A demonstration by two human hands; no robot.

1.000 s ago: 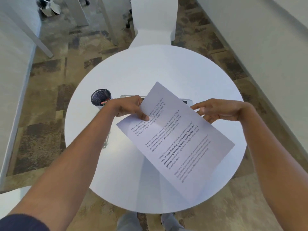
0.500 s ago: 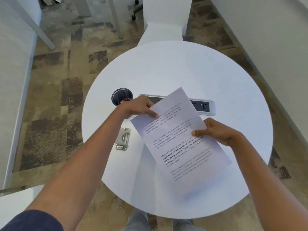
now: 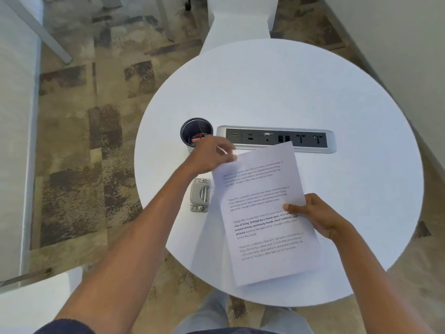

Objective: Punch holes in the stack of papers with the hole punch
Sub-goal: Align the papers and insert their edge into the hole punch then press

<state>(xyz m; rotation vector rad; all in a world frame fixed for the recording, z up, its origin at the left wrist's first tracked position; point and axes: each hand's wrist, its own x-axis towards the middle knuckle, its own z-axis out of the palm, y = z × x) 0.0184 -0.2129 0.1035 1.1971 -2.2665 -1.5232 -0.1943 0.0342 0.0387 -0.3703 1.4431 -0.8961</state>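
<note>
Stack of papers point(image 3: 262, 213): held above worktop point(image 3: 313, 92), right hand point(image 3: 320, 216) fingers clamped on its right edge. Left hand point(image 3: 212, 154) blurred at top corner; grip cannot be told. Hole punch point(image 3: 199, 195): just left. Advice: square edges, insert fully, press firmly.

A single head-worn wide-angle camera looks steeply down and forward from above the near edge of a round white table point(image 3: 301, 92), close enough that both forearms enter from the bottom corners. The tabletop fills the centre and right; patterned brown carpet point(image 3: 79, 145) shows on the left. Straight lines bow near the frame edges.
</note>
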